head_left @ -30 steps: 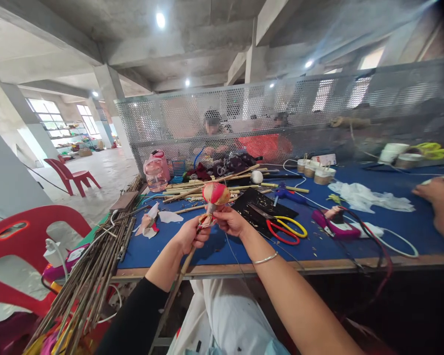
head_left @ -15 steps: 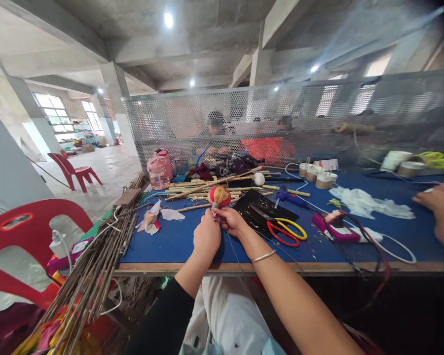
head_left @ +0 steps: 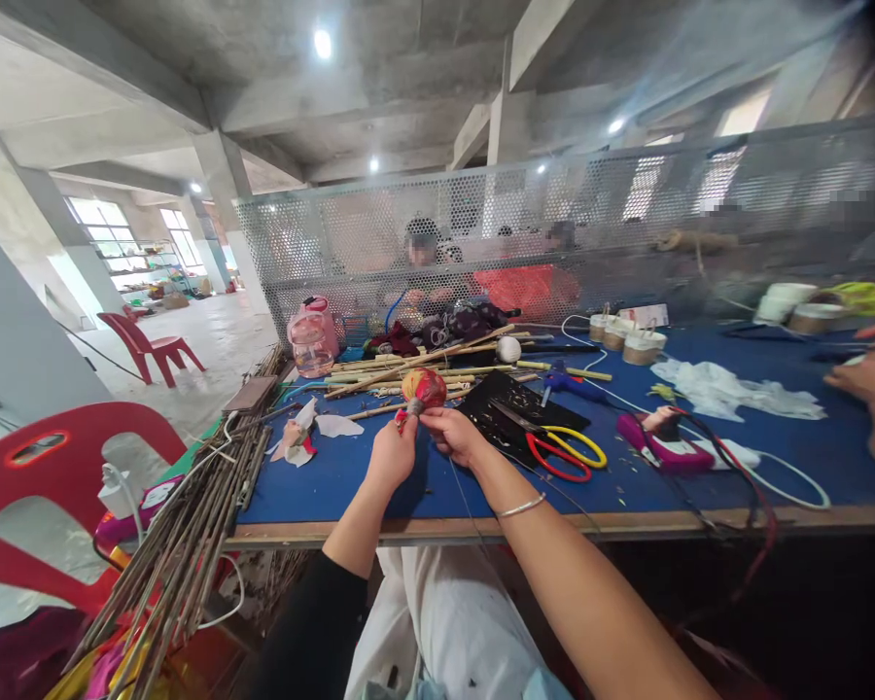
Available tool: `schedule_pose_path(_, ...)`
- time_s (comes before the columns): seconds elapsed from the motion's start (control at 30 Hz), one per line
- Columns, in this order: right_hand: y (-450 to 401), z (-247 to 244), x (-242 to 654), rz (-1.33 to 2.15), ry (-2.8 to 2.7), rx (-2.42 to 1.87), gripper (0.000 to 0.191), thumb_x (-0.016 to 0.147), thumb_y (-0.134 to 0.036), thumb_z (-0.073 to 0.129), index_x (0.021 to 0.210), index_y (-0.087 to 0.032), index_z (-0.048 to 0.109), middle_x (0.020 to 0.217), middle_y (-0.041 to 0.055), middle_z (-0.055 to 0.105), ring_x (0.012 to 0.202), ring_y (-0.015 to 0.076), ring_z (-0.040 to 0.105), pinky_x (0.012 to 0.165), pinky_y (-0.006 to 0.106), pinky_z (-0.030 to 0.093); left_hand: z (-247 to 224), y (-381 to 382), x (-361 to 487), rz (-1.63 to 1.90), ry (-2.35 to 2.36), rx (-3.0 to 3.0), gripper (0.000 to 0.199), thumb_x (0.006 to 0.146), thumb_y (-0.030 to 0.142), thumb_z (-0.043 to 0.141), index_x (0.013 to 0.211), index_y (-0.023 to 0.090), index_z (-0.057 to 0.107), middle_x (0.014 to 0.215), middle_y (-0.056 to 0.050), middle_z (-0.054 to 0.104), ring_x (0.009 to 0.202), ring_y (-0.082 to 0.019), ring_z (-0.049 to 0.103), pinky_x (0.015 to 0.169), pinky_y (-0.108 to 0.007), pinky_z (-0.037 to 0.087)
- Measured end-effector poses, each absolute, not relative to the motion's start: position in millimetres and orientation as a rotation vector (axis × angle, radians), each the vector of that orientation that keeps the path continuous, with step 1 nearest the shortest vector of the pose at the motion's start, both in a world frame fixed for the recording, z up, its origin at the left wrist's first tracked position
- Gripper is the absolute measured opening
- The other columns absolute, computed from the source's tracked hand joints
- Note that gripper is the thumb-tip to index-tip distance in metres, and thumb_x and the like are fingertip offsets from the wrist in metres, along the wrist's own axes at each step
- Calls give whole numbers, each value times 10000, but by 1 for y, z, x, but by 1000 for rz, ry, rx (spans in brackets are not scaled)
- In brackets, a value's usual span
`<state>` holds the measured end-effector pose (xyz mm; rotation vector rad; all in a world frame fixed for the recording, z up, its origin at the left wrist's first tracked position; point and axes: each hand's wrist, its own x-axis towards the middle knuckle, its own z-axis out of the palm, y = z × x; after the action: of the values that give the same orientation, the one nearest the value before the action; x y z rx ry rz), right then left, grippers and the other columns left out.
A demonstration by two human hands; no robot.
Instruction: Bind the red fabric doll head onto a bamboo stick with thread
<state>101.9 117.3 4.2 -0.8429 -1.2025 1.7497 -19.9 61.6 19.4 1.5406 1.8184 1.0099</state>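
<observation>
A round cloth-covered ball (head_left: 424, 386) in red and yellow has a grey-bound neck with bunched cloth ends below. My left hand (head_left: 392, 455) is closed round the gathered cloth just under the ball. Against the other side of the neck, my right hand (head_left: 453, 436) has its thumb and fingers pinched together. A thin thread (head_left: 465, 498) trails from beneath my right hand toward the table's front edge; its upper end is hidden by the fingers. Scissors (head_left: 558, 453) with red and yellow handles lie right of my right hand, partly on a black cloth (head_left: 507, 397).
Bamboo sticks (head_left: 368, 371) and a white ball (head_left: 508, 349) lie behind my hands. Cloth scraps (head_left: 298, 433) lie to the left, beside a bundle of thin sticks (head_left: 190, 544). Right are a blue glue gun (head_left: 573, 384), a purple power strip (head_left: 660, 447) and a co-worker's hand (head_left: 871, 384).
The ball has turned, showing more red on its right side, and shifted slightly left. My left hand has moved left with it. My right hand stays at the neck.
</observation>
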Motion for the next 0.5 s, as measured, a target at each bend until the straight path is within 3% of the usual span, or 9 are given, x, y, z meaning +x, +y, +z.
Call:
schedule_pose_path(0.1,116,5,101,1749,-1223,-863,262,562,-291,740,684,-153,553,378,-134,267,326,14,137,346,194,21,20,65,-29,990,1679,1363,396,899,480,313,777,179,539,597,-7,499,482,-122,479,483,-236,335)
schedule_pose_path(0.17,116,5,100,1739,-1233,-867,253,564,-277,735,703,-146,569,379,-133,270,324,15,144,343,196,27,23,64,-33,963,1575,1235,423,897,513,265,819,183,519,542,47,391,371,-79,334,403,-210,259)
schedule_pose_path(0.27,117,4,99,1725,-1239,-871,254,572,-265,729,741,-138,587,381,-133,275,324,17,154,342,192,32,28,60,-36,935,1430,1101,419,886,534,271,854,183,496,539,78,320,340,-47,223,364,-176,185)
schedule_pose_path(0.5,114,7,99,1846,-1271,-817,275,566,-305,739,688,-135,560,393,-129,278,342,10,130,349,182,36,26,64,-46,838,1261,1011,409,894,510,261,850,185,505,522,94,226,348,-51,161,340,-143,150)
